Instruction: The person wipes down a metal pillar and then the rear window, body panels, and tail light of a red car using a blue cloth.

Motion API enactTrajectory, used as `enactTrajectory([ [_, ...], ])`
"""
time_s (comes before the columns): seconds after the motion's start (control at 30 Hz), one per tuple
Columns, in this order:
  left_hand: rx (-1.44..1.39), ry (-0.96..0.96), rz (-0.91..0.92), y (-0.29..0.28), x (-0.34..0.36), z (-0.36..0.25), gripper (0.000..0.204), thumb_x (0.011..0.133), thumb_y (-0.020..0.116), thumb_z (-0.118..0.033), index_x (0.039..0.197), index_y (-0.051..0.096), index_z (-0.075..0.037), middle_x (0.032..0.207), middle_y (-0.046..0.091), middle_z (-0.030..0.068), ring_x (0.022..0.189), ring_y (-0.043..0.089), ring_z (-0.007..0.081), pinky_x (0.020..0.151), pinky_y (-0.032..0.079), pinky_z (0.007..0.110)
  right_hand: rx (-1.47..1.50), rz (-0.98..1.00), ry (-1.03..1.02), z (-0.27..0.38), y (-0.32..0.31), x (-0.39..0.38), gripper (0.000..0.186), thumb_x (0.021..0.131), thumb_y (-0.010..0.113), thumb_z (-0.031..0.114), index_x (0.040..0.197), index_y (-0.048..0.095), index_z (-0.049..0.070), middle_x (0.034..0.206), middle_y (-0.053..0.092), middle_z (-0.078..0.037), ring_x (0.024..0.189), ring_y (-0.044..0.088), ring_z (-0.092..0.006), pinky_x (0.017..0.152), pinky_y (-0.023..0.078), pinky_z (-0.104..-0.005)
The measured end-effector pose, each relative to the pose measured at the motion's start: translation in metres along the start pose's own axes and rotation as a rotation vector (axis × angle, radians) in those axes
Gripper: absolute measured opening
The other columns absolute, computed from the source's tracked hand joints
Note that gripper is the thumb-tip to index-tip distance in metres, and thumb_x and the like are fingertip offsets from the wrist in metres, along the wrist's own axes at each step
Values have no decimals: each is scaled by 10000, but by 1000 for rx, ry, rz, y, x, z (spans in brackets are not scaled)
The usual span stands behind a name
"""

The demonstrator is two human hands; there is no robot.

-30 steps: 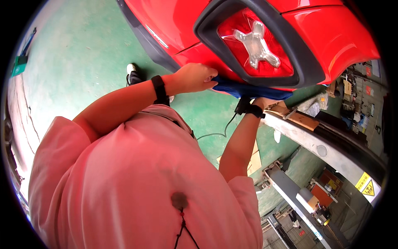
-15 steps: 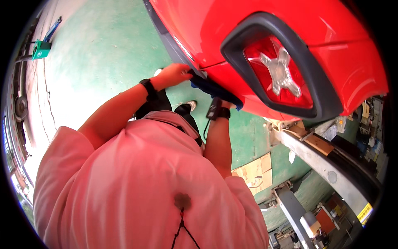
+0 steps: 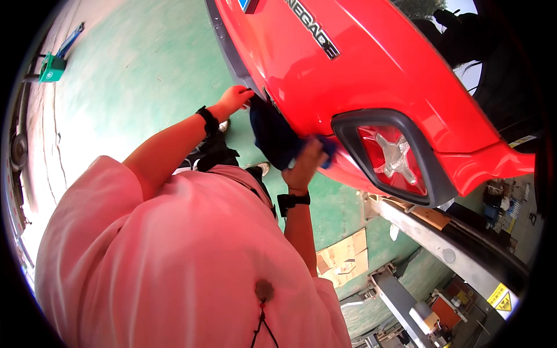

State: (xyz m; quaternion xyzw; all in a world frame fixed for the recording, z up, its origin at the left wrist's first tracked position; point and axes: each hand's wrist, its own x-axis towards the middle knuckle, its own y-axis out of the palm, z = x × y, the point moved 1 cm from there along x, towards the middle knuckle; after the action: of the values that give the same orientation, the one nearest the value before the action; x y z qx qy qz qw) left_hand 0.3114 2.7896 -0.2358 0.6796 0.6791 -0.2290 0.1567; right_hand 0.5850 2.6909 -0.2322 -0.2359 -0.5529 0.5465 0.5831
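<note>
- Work in hand, my read: spreading or drawing a dark blue cloth [image 3: 271, 130] along the back of a red car [image 3: 325, 87]. Wiping seems likely; can't confirm it from here.
- Cloth sits just above centre, toward twelve o'clock, strung between both hands, bunched and right beside the lower bodywork. Can't tell how much of it touches paint.
- Left hand [image 3: 235, 100], eleven o'clock: fingers pinched on the cloth's upper corner.
- Right hand [image 3: 304, 165], just off centre toward one o'clock: motion-blurred at the cloth's lower end, fingers looking stretched out. I can't tell if it grips or only presses.
- Next move calls for, I'd judge, a sure right-hand hold and even cloth tension, keeping wrist straps off the paint.
- Surface: glossy red, curved, pale reflections. Silver badge [image 3: 312, 28] near one o'clock; tail light [image 3: 391, 153] in a thick black surround, near three o'clock. Dark trim [image 3: 223, 46] runs down the car's edge at eleven.
- Room, workshop type: green floor [image 3: 145, 81], scuffed; flattened cardboard [image 3: 345, 258] at five o'clock; pale metal beam [image 3: 426, 232] at four, yellow warning sticker [image 3: 502, 298] by its end; green bin [image 3: 52, 68] out at ten.
</note>
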Motion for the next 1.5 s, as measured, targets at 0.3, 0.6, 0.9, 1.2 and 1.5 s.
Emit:
enactTrajectory([
  [0.3, -474, -9, -111, -90, 40, 1, 237, 951, 549, -255, 1058, 587, -46, 972, 605, 15, 877, 569, 108, 857, 469, 266, -408, 141, -199, 65, 43, 83, 542, 884, 491, 222, 1374, 431, -2, 1466, 402, -99, 866, 552, -191, 1087, 307, -383],
  [0.6, -920, 225, 84, -159, 108, -43, 145, 965, 545, -291, 1014, 521, -157, 955, 581, -13, 900, 557, 105, 830, 449, 274, -421, 171, -401, 130, 85, 191, 640, 791, 515, 119, 1390, 364, -49, 1473, 357, -167, 1267, 433, -227, 1152, 220, -385],
  [0.9, -448, 882, -5, -205, 103, -246, 148, 987, 521, -245, 992, 559, -102, 995, 548, -79, 1004, 489, 11, 938, 392, 223, -387, 309, -208, 187, 131, 283, 582, 871, 450, 206, 1416, 363, 23, 1513, 307, -121, 1319, 361, -229, 1174, 100, -380],
  [1.2, 443, 942, 79, -143, 124, -79, 139, 892, 556, -108, 957, 490, -3, 954, 491, 184, 945, 502, 372, 822, 423, 424, -396, 187, -362, 163, 127, 251, 547, 871, 416, 144, 1397, 376, -1, 1466, 369, -135, 1342, 353, -233, 1143, 209, -369],
  [1.5, 671, 1006, -17, -72, 59, -57, 210, 850, 562, -74, 1031, 487, 1, 1030, 512, 174, 1059, 476, 371, 902, 410, 432, -454, 230, -417, 118, 64, 174, 458, 902, 425, 125, 1339, 441, -12, 1389, 460, -150, 1283, 430, -248, 1103, 298, -359],
])
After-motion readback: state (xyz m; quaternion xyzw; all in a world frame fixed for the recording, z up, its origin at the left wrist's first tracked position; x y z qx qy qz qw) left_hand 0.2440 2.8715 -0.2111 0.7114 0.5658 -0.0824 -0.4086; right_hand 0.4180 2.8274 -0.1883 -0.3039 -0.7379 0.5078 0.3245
